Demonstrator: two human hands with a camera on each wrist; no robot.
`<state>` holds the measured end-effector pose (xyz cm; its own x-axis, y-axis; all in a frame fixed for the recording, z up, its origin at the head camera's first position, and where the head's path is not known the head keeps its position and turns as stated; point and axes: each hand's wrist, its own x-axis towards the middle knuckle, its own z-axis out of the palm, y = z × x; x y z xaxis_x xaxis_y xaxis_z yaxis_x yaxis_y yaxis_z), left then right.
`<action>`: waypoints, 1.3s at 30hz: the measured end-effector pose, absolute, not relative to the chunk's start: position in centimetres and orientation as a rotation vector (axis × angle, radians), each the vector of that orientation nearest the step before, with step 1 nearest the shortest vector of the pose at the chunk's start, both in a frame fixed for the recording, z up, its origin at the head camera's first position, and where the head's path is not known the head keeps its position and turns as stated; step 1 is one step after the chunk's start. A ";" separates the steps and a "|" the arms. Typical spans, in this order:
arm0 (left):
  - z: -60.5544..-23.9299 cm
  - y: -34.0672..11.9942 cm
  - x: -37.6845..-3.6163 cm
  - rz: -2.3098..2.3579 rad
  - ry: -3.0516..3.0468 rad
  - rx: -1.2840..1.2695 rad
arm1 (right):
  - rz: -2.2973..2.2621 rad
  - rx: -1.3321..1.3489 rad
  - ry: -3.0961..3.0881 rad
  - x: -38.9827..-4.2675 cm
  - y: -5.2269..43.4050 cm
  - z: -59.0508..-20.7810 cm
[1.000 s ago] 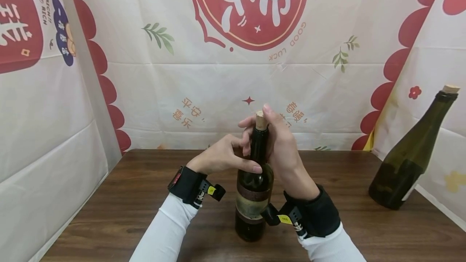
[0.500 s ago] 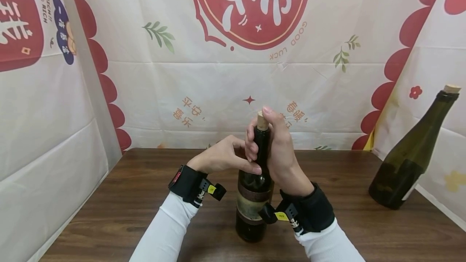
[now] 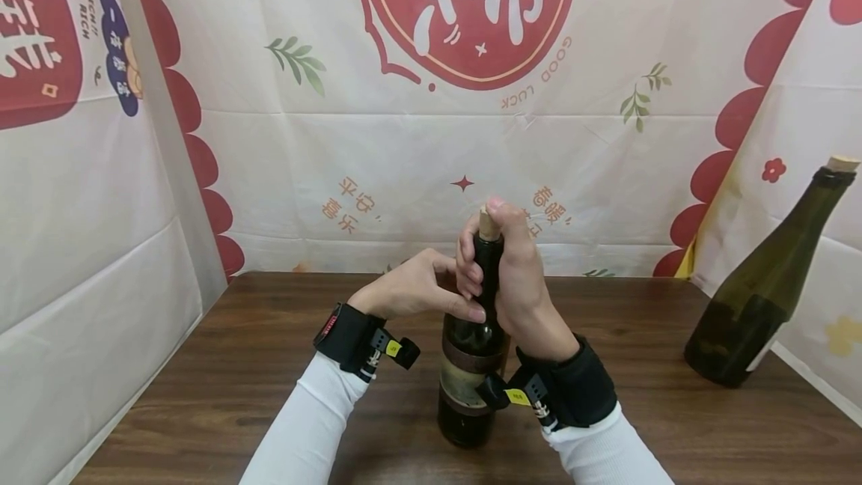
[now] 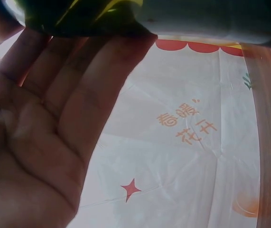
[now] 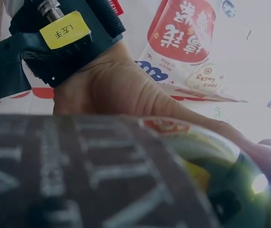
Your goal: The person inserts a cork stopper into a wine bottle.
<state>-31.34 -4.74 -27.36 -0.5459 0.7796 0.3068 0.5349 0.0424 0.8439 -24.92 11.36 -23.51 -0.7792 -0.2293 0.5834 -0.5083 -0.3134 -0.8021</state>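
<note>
A dark wine bottle (image 3: 465,382) with a banded label stands upright on the table before me, a cork (image 3: 488,225) in its mouth. My left hand (image 3: 419,289) grips it at the shoulder, thumb across the front and the fingers behind. Around the neck curl the fingers of my right hand (image 3: 527,287); its thumb reaches up by the cork's top. In the left wrist view, the left hand (image 4: 42,137) has its fingers against the green glass. The bottle's label (image 5: 83,171) fills the lower part of the right wrist view, with the left wrist behind it.
At the right of the brown wooden table (image 3: 222,395) a second, olive-green bottle (image 3: 761,294) with a cork (image 3: 843,163) appears slanted in view. A white printed cloth (image 3: 404,141) hangs at the back and sides.
My right hand's fingers have curled in closer around the bottle neck, and its wrist has shifted slightly left. The left hand keeps its hold on the bottle.
</note>
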 end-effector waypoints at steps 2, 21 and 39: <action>-27.3 -4.7 -31.3 1.503 2.090 1.347 | 2.200 0.955 -1.714 -24.9 11.4 -23.5; -27.2 -4.5 -31.2 1.487 2.119 1.332 | 2.160 1.017 -1.696 -25.0 11.6 -23.2; -27.3 -4.4 -31.1 1.503 2.072 1.351 | 2.165 1.064 -1.716 -25.1 12.1 -22.9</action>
